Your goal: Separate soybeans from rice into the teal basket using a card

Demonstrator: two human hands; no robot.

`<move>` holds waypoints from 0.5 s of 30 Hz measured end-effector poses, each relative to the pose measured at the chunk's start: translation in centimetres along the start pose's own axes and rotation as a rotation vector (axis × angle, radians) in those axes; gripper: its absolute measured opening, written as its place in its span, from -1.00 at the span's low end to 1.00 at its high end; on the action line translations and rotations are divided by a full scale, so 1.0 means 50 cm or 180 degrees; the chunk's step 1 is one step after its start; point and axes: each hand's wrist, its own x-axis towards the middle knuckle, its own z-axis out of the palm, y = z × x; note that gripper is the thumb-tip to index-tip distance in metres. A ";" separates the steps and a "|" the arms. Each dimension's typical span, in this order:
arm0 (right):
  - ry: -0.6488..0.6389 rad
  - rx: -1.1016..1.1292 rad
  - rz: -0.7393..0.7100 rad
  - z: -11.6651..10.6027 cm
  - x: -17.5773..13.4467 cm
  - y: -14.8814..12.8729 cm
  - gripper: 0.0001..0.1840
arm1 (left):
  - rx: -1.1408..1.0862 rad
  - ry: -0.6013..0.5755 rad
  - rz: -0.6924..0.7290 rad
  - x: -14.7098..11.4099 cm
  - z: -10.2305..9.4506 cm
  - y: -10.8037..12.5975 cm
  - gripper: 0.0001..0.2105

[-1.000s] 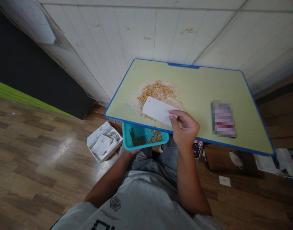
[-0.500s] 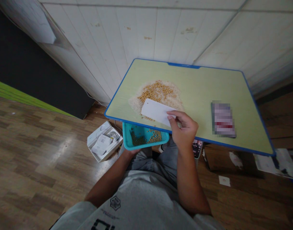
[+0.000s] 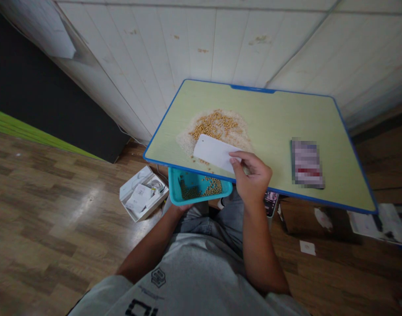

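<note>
Little has been shifted since the earlier frame: the white card [image 3: 214,152] is kept pinched by the right hand [image 3: 253,176] beside the beans [image 3: 216,124]. Beneath the table [image 3: 280,118] edge, the teal tray [image 3: 198,188] is supported; the left hand is hidden there, its grip indiscernible.

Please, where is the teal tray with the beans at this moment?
The teal tray is just under the near edge of the green table, below the white card that the right hand holds; the left hand supports it from beneath, mostly hidden.
</note>
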 end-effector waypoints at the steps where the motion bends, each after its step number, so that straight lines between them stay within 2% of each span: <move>1: -0.0013 -0.0003 0.0011 0.000 0.000 -0.001 -0.86 | -0.0050 -0.0285 -0.0031 0.004 -0.008 -0.001 -0.44; 4: -0.0019 -0.0030 0.0035 0.000 -0.001 -0.002 -0.88 | -0.0221 -0.0809 -0.0080 0.012 -0.029 -0.002 -0.47; 8: 0.0012 -0.0074 0.0032 0.000 0.000 -0.002 -0.88 | -0.0305 -0.0826 -0.0033 0.017 -0.037 -0.004 -0.46; 15: -0.0029 -0.0061 0.0023 -0.001 0.000 -0.002 -0.88 | -0.0333 -0.0766 -0.0054 0.008 -0.018 0.000 -0.47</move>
